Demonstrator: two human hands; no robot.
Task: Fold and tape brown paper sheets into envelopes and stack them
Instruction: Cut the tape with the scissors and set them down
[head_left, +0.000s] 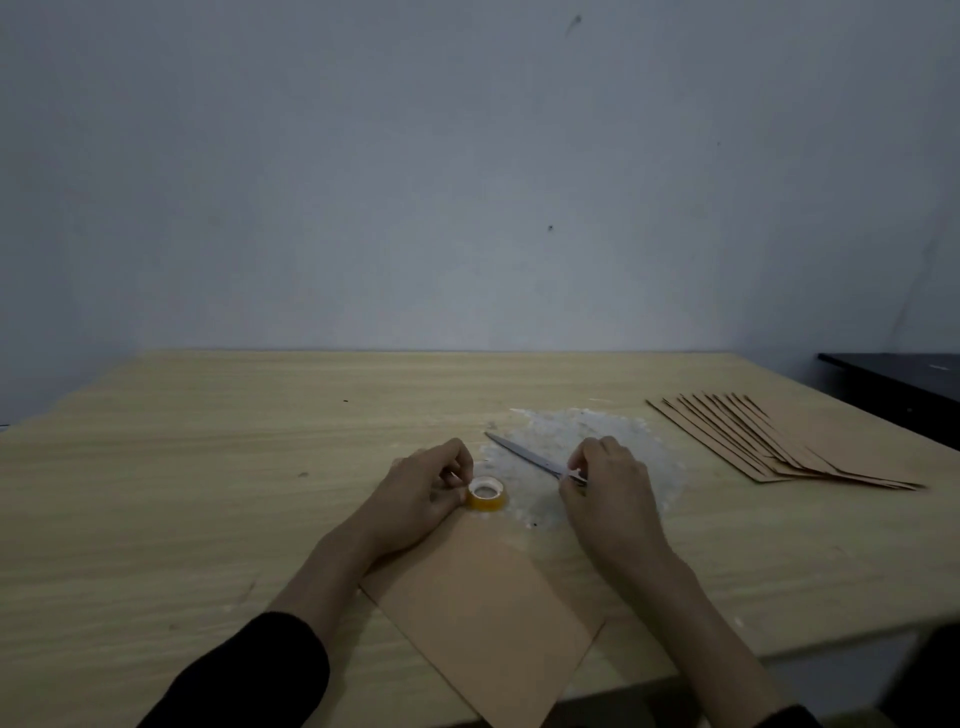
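A brown paper sheet (488, 613) lies slantwise at the table's near edge, one corner over the edge. A small yellow tape roll (487, 494) with a white core stands at the sheet's far corner. My left hand (421, 493) holds the roll with curled fingers and pinches what looks like a strip end. My right hand (608, 493) grips the handles of grey scissors (524, 457), whose blades point far left over the table. A fanned stack of brown envelopes (789, 441) lies at the right.
The light wooden table (208, 467) meets a plain wall at the back. A patch of white peeled backing scraps (597, 431) is spread under the scissors. A dark cabinet (898, 379) stands beyond the table's right edge.
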